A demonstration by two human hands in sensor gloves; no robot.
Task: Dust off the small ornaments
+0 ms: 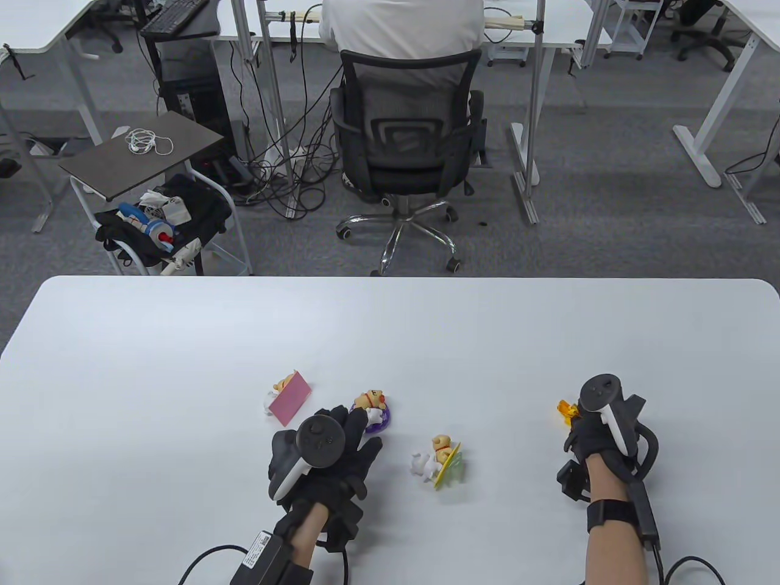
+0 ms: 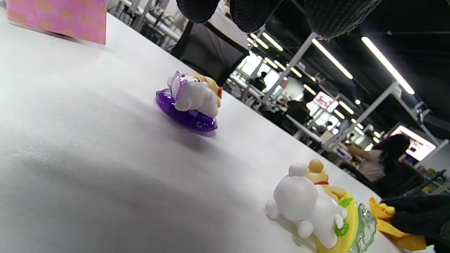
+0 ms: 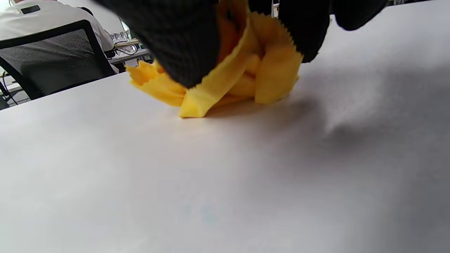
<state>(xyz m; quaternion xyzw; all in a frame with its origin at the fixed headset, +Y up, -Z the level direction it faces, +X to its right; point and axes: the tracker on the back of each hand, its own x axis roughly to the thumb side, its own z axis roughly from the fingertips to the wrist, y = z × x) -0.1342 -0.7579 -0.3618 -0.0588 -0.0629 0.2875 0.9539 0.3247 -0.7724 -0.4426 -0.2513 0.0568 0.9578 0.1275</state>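
On table, lower right of the table view: right hand (image 1: 594, 436), fingers curled down onto a crumpled yellow cloth (image 1: 568, 411); right wrist view shows the gloved fingers (image 3: 182, 42) closed around the cloth (image 3: 225, 80), which rests bunched on the white table (image 3: 175, 182).
Left hand: lower centre-left of the table view (image 1: 332, 454), palm down, fingers spread and loose, gripping nothing; fingertips reach close to the purple-base ornament, contact cannot be told.
Purple-base ornament: bear figure on a purple disc (image 1: 373, 411), just above the left hand in the table view; in the left wrist view it sits upper centre (image 2: 191, 102), apart from the fingertips (image 2: 253, 12) at the top edge.
Yellow-base ornament: bear and white figure on a yellow-green base (image 1: 440, 466), centre of the table view, between the two hands, touched by neither; lower right in the left wrist view (image 2: 316, 211).
Pink-card ornament: small figure behind a pink card (image 1: 289, 396), upper left of the group, apart from the left hand.
Background: black office chair (image 1: 405, 137), occupied, top centre beyond the table.
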